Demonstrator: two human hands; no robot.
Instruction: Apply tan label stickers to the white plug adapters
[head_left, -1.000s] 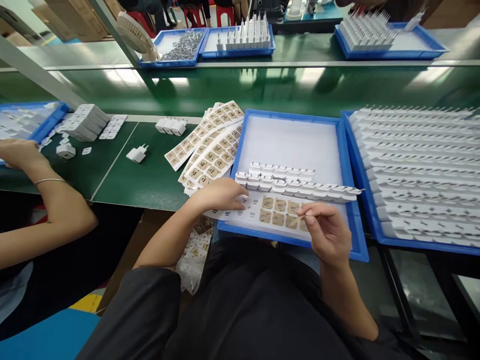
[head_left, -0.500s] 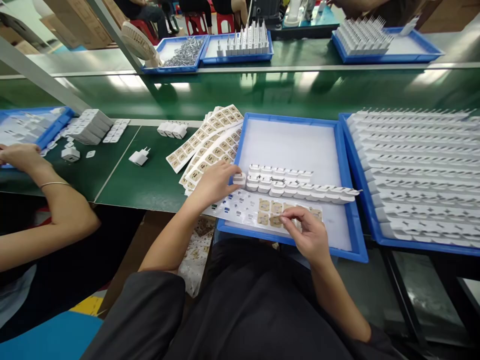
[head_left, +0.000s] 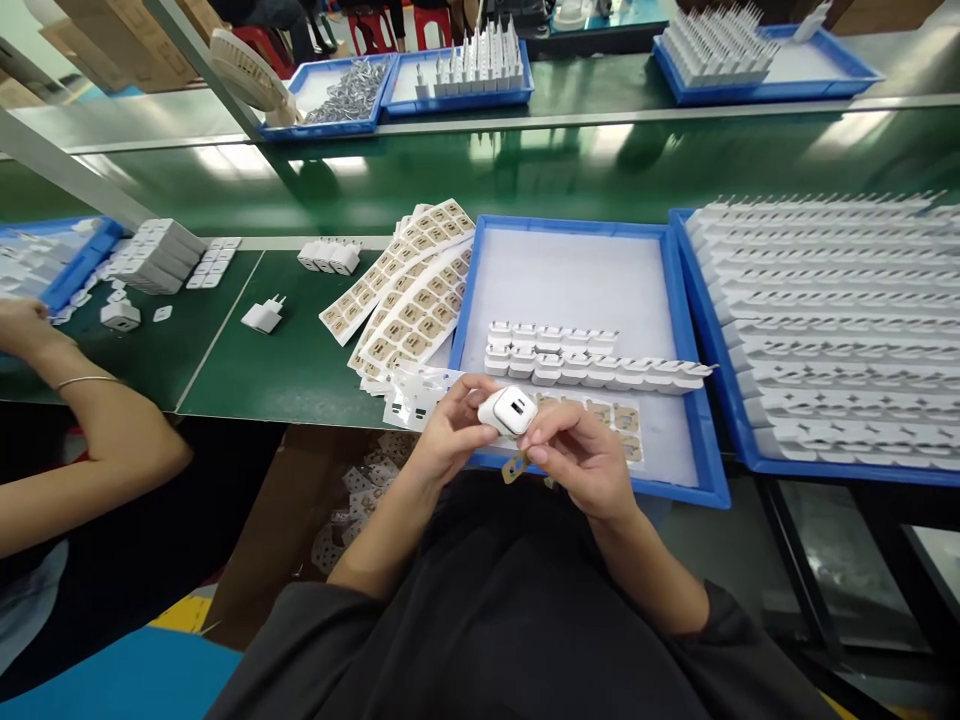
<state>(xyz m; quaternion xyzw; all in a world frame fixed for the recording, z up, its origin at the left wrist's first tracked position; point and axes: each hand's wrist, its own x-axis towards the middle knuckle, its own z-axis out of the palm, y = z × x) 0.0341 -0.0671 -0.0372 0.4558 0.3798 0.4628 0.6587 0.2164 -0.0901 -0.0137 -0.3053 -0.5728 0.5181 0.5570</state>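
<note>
My left hand [head_left: 448,430] grips a white charger plug [head_left: 509,410] in front of my chest, its port face turned up. My right hand [head_left: 581,455] meets it from the right, fingers pinched on a small tan sticker [head_left: 514,466] that hangs below the plug. Just beyond my hands lies a sticker sheet [head_left: 615,417] with a few tan stickers left, on the near part of a blue tray [head_left: 694,420]. Two rows of white plugs [head_left: 577,360] lie across that tray's middle.
Full sticker sheets [head_left: 409,290] fan out left of the tray on the green table. A second blue tray [head_left: 825,320] full of plugs sits at the right. Another person's arm [head_left: 90,420] works at the left beside loose plugs [head_left: 262,315]. More trays [head_left: 457,70] stand beyond the conveyor.
My left hand took a plug from the row's left end and brought it toward me. My right hand lifted a sticker off the sheet and moved in to meet the plug.
</note>
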